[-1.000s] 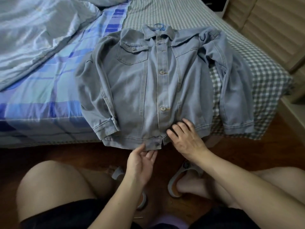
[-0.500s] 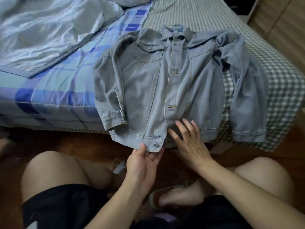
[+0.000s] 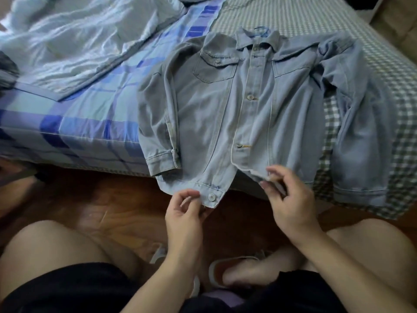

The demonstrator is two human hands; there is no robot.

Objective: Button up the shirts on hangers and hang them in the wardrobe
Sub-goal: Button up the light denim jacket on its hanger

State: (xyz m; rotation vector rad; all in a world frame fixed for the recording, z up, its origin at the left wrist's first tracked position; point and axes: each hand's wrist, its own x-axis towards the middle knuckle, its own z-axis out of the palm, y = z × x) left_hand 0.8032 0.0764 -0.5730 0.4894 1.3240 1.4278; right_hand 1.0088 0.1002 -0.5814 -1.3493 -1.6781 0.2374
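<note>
Left grip (image 3: 184, 213) and right grip (image 3: 286, 199) both pinched, fingers curled.

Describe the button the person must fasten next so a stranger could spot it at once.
Find the denim shirt spread on the bed, then follow its hem hanging over the edge. Beside the left hand sits the bottom button, the only one undone, on a loose corner.

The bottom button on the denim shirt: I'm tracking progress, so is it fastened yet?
No: the bottom button sits bare on the hem corner that the left hand pinches, apart from the other placket edge held by the right hand.
</note>
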